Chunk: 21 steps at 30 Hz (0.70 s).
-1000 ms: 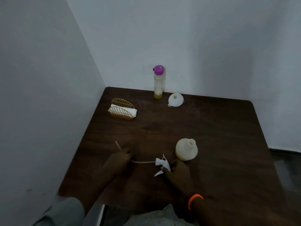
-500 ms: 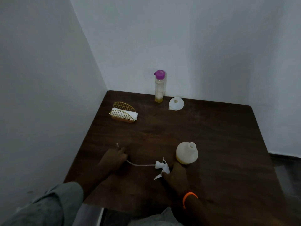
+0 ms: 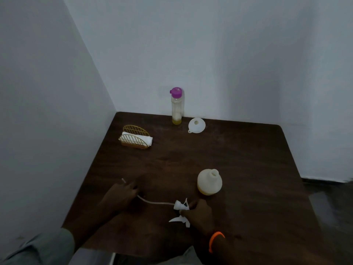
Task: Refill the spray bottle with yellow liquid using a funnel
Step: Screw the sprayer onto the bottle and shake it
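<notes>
The uncapped white spray bottle stands on the dark wooden table with a little yellow liquid at its bottom. Its white spray head lies on the table to the front left, its dip tube trailing left. My right hand grips the spray head. My left hand rests over the tube, whose far end pokes out beyond the fingers. A tall clear bottle with a purple cap and yellow liquid at the bottom stands at the back. A white funnel lies beside it.
A gold wire holder with white napkins sits at the back left. Walls close in behind and to the left of the table. An orange band is on my right wrist.
Both hands stay on the spray head and tube. The view has tilted so the table's objects appear lower in the frame.
</notes>
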Tool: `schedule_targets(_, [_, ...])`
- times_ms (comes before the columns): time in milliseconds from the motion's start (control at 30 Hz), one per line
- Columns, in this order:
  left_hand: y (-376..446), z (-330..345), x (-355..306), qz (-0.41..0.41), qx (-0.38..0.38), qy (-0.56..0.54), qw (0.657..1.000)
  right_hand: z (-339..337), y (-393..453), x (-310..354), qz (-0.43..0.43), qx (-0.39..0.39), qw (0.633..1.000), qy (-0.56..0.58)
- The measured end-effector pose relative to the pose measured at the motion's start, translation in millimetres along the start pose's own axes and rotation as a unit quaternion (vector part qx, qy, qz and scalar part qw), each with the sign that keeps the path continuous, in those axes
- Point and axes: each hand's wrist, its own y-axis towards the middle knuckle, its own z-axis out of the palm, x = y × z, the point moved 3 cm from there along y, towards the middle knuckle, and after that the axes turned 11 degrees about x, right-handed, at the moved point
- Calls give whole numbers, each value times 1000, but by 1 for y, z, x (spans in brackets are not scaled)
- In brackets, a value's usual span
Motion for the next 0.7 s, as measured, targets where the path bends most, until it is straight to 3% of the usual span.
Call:
schedule_targets(233, [4, -34, -26, 17, -40, -25, 999, -40, -36, -19, 15, 71, 985, 156])
schedule_targets(367, [18, -62, -59, 1, -39, -68, 997, -86, -79, -12, -6, 35, 978, 205])
schedule_targets(533, [50, -94, -111, -109, 0, -215, 970, -144, -127, 16, -99, -55, 987, 112])
schedule_targets(700, [76, -136, -143, -139, -82, -308, 938, -188, -156, 46, -221, -171, 958, -62])
